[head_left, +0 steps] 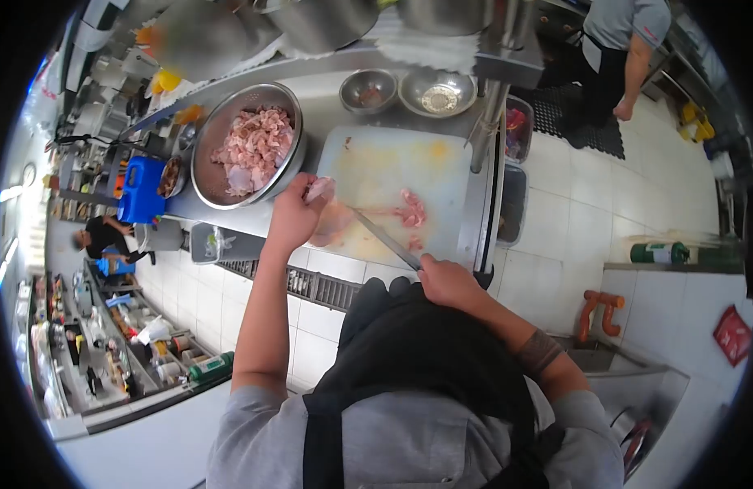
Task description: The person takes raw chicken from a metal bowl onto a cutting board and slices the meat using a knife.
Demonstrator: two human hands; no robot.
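My left hand (296,210) is closed around a piece of raw chicken (320,190) at the left edge of a white cutting board (392,163). More raw meat (331,224) lies on the board just below that hand. My right hand (447,281) grips the handle of a knife (387,240), its blade angled up and left across the board toward the meat. Some cut pieces of meat (411,209) rest on the board's right half. Left of the board, a large steel bowl (204,175) holds a heap of cut raw chicken (258,147).
Behind the board stand two smaller steel bowls (368,91). A shelf with large pots (323,24) runs above them. A blue jerrycan (140,189) and a grey bin (205,244) are at the left. Another person (625,57) stands at upper right, and one more (103,240) at far left.
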